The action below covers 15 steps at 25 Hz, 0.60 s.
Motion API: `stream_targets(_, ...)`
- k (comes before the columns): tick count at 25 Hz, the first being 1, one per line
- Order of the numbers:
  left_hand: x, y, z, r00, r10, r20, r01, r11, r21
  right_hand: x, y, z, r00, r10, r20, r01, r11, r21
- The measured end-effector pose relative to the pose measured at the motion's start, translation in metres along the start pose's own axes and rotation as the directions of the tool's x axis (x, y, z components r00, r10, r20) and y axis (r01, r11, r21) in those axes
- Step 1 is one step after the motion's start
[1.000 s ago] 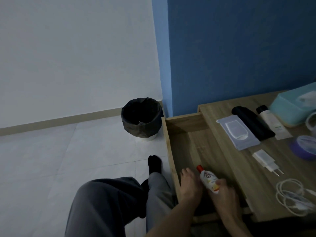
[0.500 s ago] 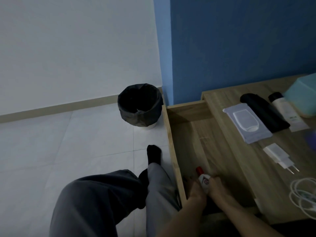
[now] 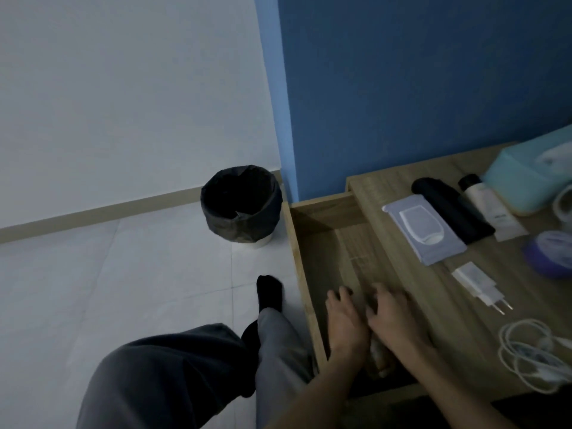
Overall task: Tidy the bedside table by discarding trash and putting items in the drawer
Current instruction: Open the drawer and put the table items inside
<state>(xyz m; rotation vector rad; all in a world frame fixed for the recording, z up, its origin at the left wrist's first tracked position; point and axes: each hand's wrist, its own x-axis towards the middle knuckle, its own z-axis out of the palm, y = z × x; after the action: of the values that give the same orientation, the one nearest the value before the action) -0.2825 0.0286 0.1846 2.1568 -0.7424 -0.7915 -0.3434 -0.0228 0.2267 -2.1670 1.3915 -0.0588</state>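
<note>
Bottle released, hands (image 3: 368,320) lifted (blurred).

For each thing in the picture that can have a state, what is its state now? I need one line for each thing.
drawer: pulled open
trash bin: lined with a black bag, upright
small bottle: lying in the drawer under the hands
left hand: fingers spread, holding nothing
right hand: fingers spread, holding nothing
wet wipes pack: flap closed, flat on the table
charger cable: coiled

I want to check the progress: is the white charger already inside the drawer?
No, the charger lies on the tabletop, right of the open drawer.
</note>
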Motion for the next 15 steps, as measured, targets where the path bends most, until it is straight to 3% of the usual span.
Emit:
stream_targets(2,0.012,0.040,-0.009,0.974,0.174,-0.148,-0.178,0.984,-0.010,-0.001,-0.002,-0.045,0.966,-0.078,-0.246,0.125,0.975,0.185)
stream_targets(3,0.014,0.064,-0.016,0.957,0.245,-0.154,-0.247,0.969,0.007,0.000,0.000,-0.065,0.917,-0.106,-0.386,0.197,0.959,0.205)
stream_targets(5,0.016,0.102,-0.015,0.932,0.362,-0.022,-0.362,0.932,-0.023,0.009,0.018,-0.102,0.822,-0.100,-0.561,0.226,0.961,0.160)
stream_targets(8,0.022,0.125,0.000,0.877,0.445,0.180,-0.465,0.881,0.088,0.020,0.053,-0.121,0.864,0.067,-0.500,0.006,0.990,0.142)
stream_targets(12,0.038,0.134,0.016,0.850,0.334,0.408,-0.486,0.795,0.364,0.018,0.083,-0.114,0.942,0.169,-0.289,-0.163,0.986,0.045)
stream_targets(14,0.038,0.134,0.021,0.855,0.344,0.388,-0.504,0.728,0.464,0.017,0.086,-0.113,0.950,0.226,-0.218,-0.221,0.974,0.045)
stream_targets(15,0.036,0.133,0.021,0.874,0.344,0.343,-0.475,0.751,0.458,0.017,0.086,-0.114,0.949,0.240,-0.202,-0.234,0.971,0.053)
